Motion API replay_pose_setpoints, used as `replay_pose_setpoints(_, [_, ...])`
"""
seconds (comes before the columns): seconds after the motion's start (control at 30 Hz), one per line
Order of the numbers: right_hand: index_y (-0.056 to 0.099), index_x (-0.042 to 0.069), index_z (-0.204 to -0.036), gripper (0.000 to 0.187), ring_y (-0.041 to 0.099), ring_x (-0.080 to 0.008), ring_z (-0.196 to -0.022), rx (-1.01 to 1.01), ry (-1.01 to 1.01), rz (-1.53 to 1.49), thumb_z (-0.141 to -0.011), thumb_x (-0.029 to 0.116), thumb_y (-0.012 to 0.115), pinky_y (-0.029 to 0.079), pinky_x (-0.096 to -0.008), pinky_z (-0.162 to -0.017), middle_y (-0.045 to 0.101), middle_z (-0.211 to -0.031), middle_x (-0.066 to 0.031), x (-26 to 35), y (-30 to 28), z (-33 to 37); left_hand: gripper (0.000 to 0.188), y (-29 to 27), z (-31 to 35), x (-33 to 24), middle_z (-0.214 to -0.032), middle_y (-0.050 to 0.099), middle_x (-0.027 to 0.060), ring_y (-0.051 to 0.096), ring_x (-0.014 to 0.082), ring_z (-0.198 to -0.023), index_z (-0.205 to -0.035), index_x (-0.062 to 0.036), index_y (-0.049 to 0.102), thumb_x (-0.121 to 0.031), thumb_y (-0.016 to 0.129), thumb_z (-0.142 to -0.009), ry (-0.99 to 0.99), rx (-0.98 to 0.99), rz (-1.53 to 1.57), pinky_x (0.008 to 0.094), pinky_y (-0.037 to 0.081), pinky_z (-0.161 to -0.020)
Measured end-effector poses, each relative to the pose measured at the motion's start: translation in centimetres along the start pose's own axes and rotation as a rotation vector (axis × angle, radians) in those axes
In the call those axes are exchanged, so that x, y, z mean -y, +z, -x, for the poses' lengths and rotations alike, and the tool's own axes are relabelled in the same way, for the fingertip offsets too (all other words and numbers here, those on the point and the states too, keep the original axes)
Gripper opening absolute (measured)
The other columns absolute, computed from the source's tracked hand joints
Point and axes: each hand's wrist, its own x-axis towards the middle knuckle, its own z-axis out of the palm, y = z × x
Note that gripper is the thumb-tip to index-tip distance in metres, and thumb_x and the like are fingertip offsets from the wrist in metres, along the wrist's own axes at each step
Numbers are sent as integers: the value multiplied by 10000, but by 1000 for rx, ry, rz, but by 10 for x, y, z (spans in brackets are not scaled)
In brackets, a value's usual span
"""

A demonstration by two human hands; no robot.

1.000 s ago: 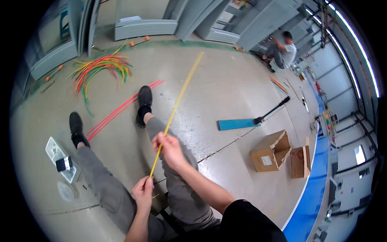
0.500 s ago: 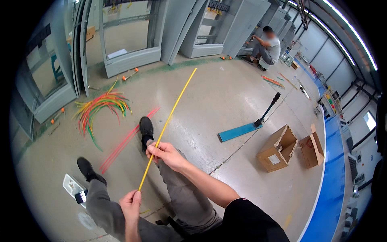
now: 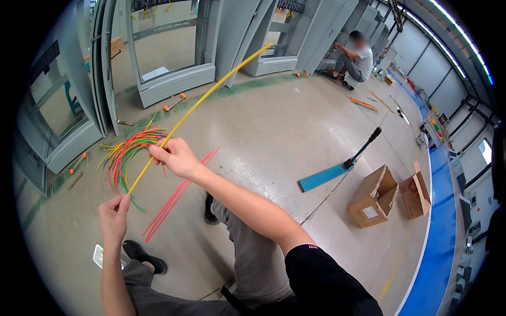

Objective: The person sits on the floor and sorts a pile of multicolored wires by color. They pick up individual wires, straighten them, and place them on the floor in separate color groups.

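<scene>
A long yellow wire (image 3: 202, 100) slants up and away to the right, bowed slightly along its length. My left hand (image 3: 113, 217) pinches its near end. Farther along the same wire, the thumb and fingers of my right hand (image 3: 176, 158) are closed on it. Beyond my hands a curved bundle of red, yellow and green wires (image 3: 129, 152) lies on the floor, partly behind the right hand. Several straight red wires (image 3: 171, 208) rest on the floor to the right of my left hand, passing under my right forearm.
Grey metal cabinets (image 3: 176, 84) line the far left. A blue tool with a black-gripped lever (image 3: 322, 177) lies right of centre, near an open cardboard box (image 3: 363, 203) and another box (image 3: 414, 194). A person (image 3: 353, 62) crouches by the far cabinets. Below my left hand sits a white tray (image 3: 98, 256).
Both hands have moved left and away from me with the yellow wire, toward the wire bundle. The wire now bows, where it was straight before. My feet have shifted.
</scene>
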Motion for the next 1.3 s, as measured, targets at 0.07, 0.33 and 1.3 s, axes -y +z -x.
replay_pose_setpoints(0.07, [644,29,-851,282,474,-63,-565,15,218,-178,-944,276,541,393,-221,-519,582,-685,5,-17,2,-3,247,-9,-6,11,-570,421,-59,352,35,-520,-805,32,666,-201,636,-880,-95,71,41,229,256,-455])
replay_pose_setpoints(0.33, [612,30,-861,269,470,-80,-593,-83,193,-364,-951,269,529,386,-221,-547,572,-705,-8,0,-33,-26,208,-53,-32,21,-566,454,-55,359,39,-505,-783,26,669,-153,617,-878,-233,297,346,220,257,-448])
replay_pose_setpoints(1.3, [590,55,-824,320,440,-80,-541,-309,137,-356,-958,332,505,384,-229,-534,526,-648,13,-13,-72,-76,178,-64,-117,67,-559,482,-36,382,40,-480,-780,41,678,-121,637,-842,-115,320,330,225,267,-437])
